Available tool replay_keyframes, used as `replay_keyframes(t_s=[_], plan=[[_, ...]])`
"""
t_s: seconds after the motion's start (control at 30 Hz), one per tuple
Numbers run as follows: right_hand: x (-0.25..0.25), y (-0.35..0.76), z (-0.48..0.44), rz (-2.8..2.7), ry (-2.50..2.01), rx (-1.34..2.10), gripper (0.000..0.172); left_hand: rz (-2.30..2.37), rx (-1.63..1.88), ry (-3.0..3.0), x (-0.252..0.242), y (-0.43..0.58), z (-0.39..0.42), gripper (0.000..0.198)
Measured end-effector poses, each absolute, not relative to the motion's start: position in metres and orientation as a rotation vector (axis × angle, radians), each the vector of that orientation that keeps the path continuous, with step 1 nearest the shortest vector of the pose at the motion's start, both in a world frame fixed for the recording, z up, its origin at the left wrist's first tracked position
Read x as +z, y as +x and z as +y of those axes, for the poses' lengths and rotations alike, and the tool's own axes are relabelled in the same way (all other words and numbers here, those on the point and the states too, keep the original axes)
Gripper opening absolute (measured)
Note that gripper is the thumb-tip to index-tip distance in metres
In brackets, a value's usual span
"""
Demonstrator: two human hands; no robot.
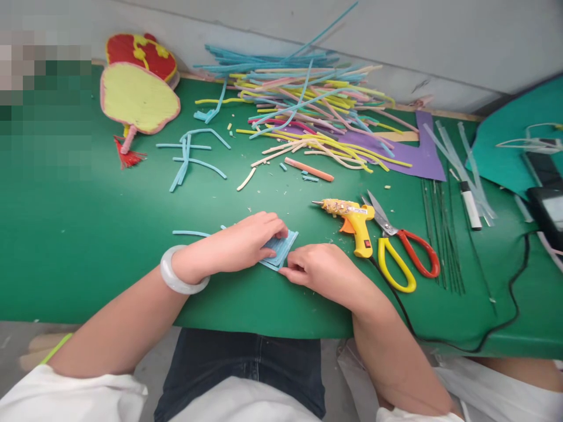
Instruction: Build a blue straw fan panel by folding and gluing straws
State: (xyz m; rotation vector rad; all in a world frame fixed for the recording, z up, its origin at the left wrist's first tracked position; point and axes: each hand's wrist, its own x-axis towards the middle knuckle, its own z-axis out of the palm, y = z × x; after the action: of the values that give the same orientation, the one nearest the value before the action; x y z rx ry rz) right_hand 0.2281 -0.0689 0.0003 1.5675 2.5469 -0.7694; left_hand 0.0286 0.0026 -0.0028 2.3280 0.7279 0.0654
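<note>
A small flat panel of light blue pipe cleaners [285, 245], laid side by side with a strip along its edge, lies on the green table near the front edge. My left hand [248, 241], a white bangle [181, 271] on its wrist, covers the panel's left part with bent fingers holding it down. At the panel's lower right corner, my right hand [319, 271] has its thumb and fingers pinched on the edge strip. A blue pipe cleaner [190, 233] sticks out left of my left hand. Much of the panel is hidden under my left hand.
Right of my hands lie a yellow glue gun [349, 218], scissors [391, 240], green wires [444, 240] and a white tube [471, 206]. Behind are a pipe cleaner heap [299, 99], purple sheet [428, 152] and fan-shaped crafts [139, 97]. A black cord [512, 299] runs along the right.
</note>
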Motion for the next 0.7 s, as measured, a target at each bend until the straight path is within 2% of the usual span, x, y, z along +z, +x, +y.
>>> replay_keyframes(t_s=[0.7], plan=[[-0.0031, 0.2255, -0.0695, 2.605, 1.523, -0.611, 0.033, 0.695, 0.082, 2.343, -0.0051, 0.0288, 0.0029, 0.026]])
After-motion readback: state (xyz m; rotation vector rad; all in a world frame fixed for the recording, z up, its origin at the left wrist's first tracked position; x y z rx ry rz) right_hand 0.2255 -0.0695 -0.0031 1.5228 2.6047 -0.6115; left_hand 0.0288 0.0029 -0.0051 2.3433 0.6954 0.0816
